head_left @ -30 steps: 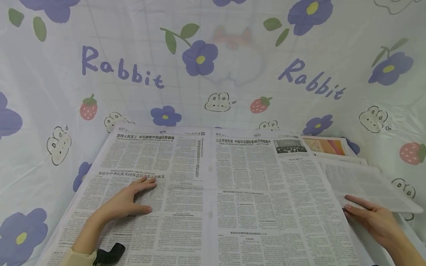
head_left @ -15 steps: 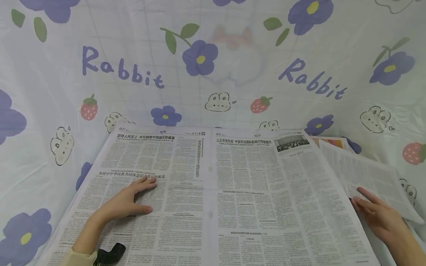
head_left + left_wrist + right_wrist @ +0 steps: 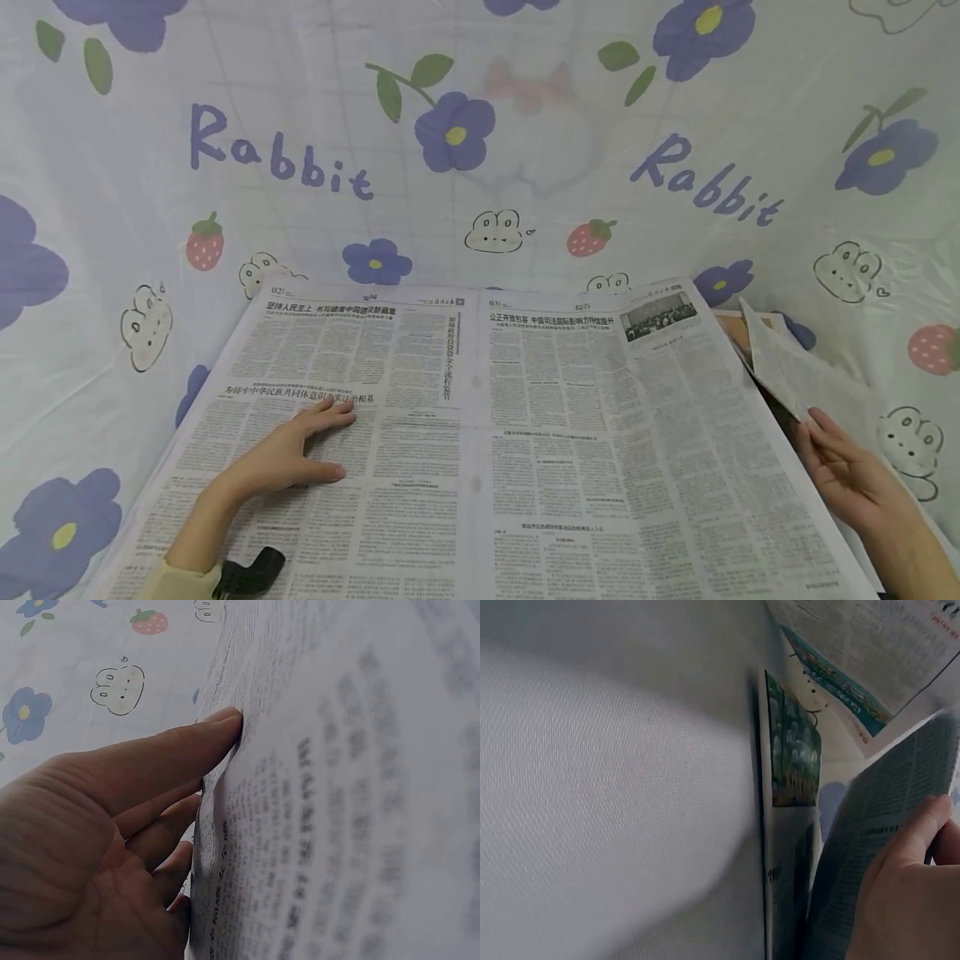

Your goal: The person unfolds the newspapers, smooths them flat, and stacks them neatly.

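Observation:
A newspaper (image 3: 472, 358) lies spread wide, with pages 02 and 03 facing up. My left hand (image 3: 281, 458) rests on its left page, fingers spread and thumb apart; the left wrist view shows the fingertips touching the printed sheet (image 3: 300, 825). At the right edge, my right hand (image 3: 847, 471) pinches a newspaper sheet (image 3: 795, 358) between thumb and fingers. That held sheet (image 3: 885, 795) stands up on edge in the right wrist view, with the right hand (image 3: 915, 877) at its side. The right page is bent slightly, its outer edge raised.
More printed paper with a dark green photo (image 3: 793, 746) lies beside the held sheet. Another printed page (image 3: 877, 660) appears at the top of the right wrist view. A white cloth backdrop (image 3: 300, 225) with flowers and rabbits rises behind. A black wrist strap (image 3: 255, 573) circles the left wrist.
The right hand has shifted a little right and turned. The sheet it holds has swung up and looks narrower, and the right page's outer edge has lifted. The left hand stays in place.

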The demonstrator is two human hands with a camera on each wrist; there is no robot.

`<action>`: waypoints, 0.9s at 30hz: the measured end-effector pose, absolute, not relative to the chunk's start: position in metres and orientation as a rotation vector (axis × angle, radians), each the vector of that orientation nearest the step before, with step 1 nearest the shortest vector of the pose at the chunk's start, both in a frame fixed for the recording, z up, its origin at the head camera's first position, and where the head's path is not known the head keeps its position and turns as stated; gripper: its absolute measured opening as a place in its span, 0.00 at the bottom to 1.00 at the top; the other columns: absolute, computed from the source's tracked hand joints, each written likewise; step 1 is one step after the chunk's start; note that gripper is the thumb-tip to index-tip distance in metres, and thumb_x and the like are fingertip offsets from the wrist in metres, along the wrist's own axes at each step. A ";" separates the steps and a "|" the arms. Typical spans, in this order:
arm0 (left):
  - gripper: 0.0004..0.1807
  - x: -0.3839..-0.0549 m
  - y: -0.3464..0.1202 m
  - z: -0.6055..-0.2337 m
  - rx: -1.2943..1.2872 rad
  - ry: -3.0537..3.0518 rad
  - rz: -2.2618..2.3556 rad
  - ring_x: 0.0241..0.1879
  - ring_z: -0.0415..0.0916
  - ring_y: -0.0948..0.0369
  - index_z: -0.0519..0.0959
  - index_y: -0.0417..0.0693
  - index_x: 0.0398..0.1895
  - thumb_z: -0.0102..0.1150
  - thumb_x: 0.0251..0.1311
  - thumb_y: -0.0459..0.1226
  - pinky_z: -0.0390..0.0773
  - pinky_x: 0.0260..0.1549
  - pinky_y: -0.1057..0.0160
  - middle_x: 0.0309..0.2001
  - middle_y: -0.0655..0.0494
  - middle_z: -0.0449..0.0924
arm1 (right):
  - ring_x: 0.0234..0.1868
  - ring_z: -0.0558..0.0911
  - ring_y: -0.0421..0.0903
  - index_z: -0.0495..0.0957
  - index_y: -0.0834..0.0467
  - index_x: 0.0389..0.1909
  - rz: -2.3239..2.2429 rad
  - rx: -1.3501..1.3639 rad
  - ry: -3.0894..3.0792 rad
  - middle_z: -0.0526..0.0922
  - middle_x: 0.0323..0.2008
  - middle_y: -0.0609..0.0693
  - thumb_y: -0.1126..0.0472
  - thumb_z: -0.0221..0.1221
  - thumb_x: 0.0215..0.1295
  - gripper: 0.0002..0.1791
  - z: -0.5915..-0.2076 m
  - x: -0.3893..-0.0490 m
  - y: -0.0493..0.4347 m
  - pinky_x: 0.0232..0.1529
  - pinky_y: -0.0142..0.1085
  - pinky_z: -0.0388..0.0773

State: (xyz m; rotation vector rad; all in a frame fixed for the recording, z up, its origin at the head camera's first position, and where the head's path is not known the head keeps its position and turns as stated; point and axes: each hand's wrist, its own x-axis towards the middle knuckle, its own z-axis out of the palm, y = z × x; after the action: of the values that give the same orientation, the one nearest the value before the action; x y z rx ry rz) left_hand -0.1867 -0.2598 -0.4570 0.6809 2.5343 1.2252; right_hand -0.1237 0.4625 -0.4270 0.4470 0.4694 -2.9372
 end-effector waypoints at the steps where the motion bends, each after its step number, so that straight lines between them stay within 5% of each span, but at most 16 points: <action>1: 0.44 -0.187 -0.260 -0.457 0.682 2.533 1.225 0.74 0.41 0.43 0.68 0.44 0.70 0.75 0.51 0.48 0.49 0.64 0.34 0.73 0.51 0.59 | 0.53 0.78 0.49 0.81 0.68 0.45 -2.945 0.454 0.445 0.76 0.47 0.59 0.73 0.38 0.78 0.20 -0.427 -0.123 0.462 0.60 0.31 0.69; 12: 0.45 -0.187 -0.261 -0.458 0.688 2.531 1.228 0.74 0.41 0.44 0.68 0.44 0.71 0.75 0.50 0.48 0.49 0.64 0.34 0.73 0.51 0.58 | 0.51 0.80 0.52 0.83 0.65 0.46 -2.737 0.359 0.764 0.78 0.45 0.60 0.74 0.37 0.78 0.22 -0.429 -0.124 0.459 0.62 0.31 0.65; 27: 0.44 -0.187 -0.260 -0.458 0.690 2.513 1.239 0.74 0.40 0.43 0.68 0.43 0.71 0.75 0.51 0.47 0.48 0.64 0.33 0.73 0.50 0.58 | 0.48 0.82 0.49 0.85 0.55 0.44 -2.538 0.394 1.198 0.80 0.44 0.53 0.75 0.44 0.75 0.21 -0.439 -0.123 0.438 0.57 0.35 0.72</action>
State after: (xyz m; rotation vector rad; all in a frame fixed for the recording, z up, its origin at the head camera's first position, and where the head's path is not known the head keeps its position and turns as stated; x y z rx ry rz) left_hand -0.1872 -0.2598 -0.4575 0.6905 2.5133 1.2391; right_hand -0.1229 0.4381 -0.4390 0.3936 1.1979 -2.5379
